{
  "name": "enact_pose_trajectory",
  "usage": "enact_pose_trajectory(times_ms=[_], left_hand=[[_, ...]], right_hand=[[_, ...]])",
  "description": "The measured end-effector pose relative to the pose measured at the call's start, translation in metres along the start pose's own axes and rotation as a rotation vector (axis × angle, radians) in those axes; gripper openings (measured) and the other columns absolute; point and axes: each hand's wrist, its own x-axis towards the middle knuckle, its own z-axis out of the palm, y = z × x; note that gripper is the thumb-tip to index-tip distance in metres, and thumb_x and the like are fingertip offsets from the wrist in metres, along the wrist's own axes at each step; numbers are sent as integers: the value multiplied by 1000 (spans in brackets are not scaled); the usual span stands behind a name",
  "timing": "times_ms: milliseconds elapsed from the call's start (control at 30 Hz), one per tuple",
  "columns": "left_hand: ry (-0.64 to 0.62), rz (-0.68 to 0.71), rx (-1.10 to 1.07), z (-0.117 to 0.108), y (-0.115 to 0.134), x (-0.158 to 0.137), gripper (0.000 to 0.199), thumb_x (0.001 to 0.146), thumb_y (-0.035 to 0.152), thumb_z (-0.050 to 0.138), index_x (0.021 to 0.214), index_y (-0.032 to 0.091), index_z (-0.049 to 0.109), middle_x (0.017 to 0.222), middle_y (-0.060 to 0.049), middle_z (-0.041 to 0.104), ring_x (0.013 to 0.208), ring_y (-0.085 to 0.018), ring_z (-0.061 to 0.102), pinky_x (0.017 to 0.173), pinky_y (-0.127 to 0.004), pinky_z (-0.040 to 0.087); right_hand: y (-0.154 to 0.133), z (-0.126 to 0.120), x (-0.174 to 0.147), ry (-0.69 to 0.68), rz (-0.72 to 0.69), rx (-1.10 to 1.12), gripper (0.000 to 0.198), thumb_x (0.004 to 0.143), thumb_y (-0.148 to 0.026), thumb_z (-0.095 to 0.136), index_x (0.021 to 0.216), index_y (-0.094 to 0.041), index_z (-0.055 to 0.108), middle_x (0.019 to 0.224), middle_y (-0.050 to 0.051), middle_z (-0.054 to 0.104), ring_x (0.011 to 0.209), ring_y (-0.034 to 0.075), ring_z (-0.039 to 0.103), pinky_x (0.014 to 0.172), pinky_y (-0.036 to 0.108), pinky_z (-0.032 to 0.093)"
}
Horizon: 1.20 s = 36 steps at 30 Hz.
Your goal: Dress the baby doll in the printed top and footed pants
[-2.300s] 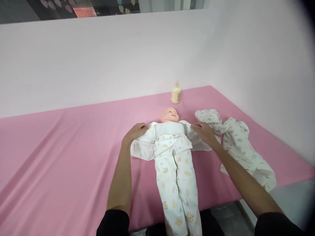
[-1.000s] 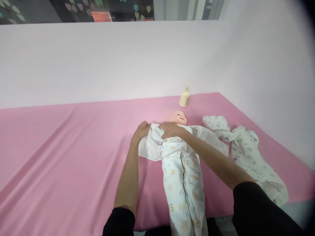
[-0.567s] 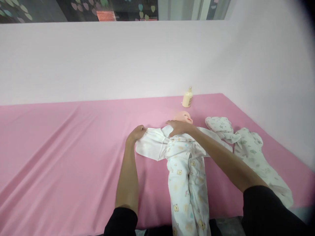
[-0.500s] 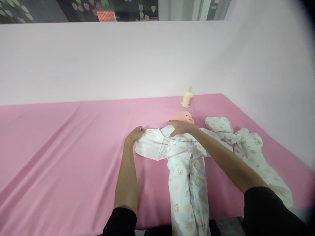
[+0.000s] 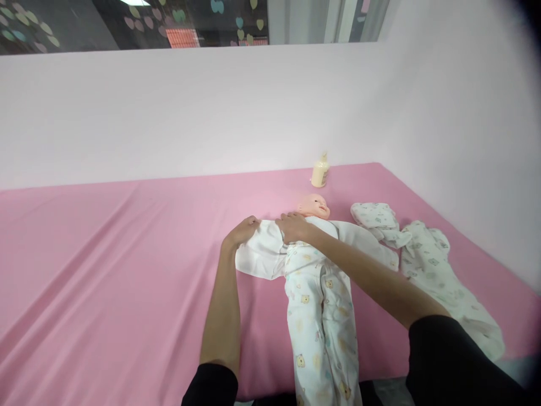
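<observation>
A baby doll lies on its back, its head toward the wall. It has on a white shirt spread out to both sides and white trousers with a bear print. My left hand is closed on the upper outer corner of the shirt's left part. Just right of it, my right hand has its fingers curled over the shirt at the doll's shoulder, below the head; its fingertips are partly hidden. My right forearm crosses above the doll's chest.
A pink sheet covers the bed. A cream pump bottle stands behind the doll's head. To the right lie a folded patterned cloth and a rumpled patterned garment. White walls rise behind and at right.
My right hand has slid left from beside the doll's neck to its shoulder. My left hand has come slightly right, still holding the shirt, and the cloth between them is bunched more.
</observation>
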Motion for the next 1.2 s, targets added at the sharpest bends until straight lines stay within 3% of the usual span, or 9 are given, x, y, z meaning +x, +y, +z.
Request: enact_pose_trajectory(times_ms=[133, 300, 400, 533, 667, 867, 1000, 1200], left_hand=[[-20, 86, 42, 9, 5, 3, 34, 81, 48, 61, 96, 18, 59, 86, -1, 63, 76, -15, 55, 62, -22, 39], [-36, 217, 99, 20, 5, 8, 36, 83, 51, 55, 71, 17, 56, 68, 1, 54, 65, -13, 47, 55, -24, 32], [-2, 176, 86, 20, -2, 11, 34, 83, 46, 55, 65, 18, 48, 61, 3, 44, 58, -11, 40, 53, -24, 27], [45, 109, 114, 10, -21, 14, 32, 81, 41, 58, 62, 18, 46, 59, 3, 43, 57, -11, 39, 53, -24, 27], [10, 15, 99, 1, -33, 13, 29, 80, 42, 61, 67, 18, 53, 59, 2, 48, 55, -11, 42, 51, -24, 29], [-14, -35, 28, 10, -27, 8, 30, 86, 45, 55, 73, 18, 51, 62, 2, 48, 56, -11, 43, 52, -24, 31], [-5, -13, -16, 13, -20, 6, 29, 87, 43, 54, 72, 19, 47, 63, 3, 46, 56, -10, 40, 53, -24, 30], [-8, 7, -78, 8, -16, 4, 28, 87, 44, 56, 76, 18, 49, 64, 4, 45, 54, -9, 38, 50, -23, 28]], right_hand=[[-5, 7, 5, 37, -42, -5, 50, 77, -27, 66, 124, -11, 59, 125, 19, 62, 116, 35, 58, 95, 44, 45], [4, 2, 0, 52, -46, 24, 49, 71, -28, 71, 116, -12, 62, 121, 16, 65, 111, 33, 61, 90, 40, 47], [10, 0, -4, 81, -51, 50, 40, 74, -25, 67, 112, -14, 63, 117, 15, 66, 108, 32, 62, 87, 38, 46], [18, 0, -10, 120, -26, 75, 31, 80, -26, 63, 108, -14, 62, 116, 15, 66, 105, 31, 61, 82, 37, 46], [28, -3, -16, 138, -35, 98, 36, 83, -42, 66, 107, -15, 60, 115, 15, 65, 104, 30, 60, 85, 37, 44], [29, -4, -20, 154, 14, 26, 33, 87, -37, 62, 110, -14, 59, 116, 16, 64, 104, 32, 59, 85, 40, 44], [16, -3, -15, 182, -61, -43, 34, 86, -33, 60, 113, -12, 60, 117, 18, 64, 107, 34, 58, 90, 44, 43], [-1, 1, 4, 151, -170, 40, 39, 82, -34, 61, 115, -12, 60, 116, 15, 67, 107, 31, 62, 90, 41, 43]])
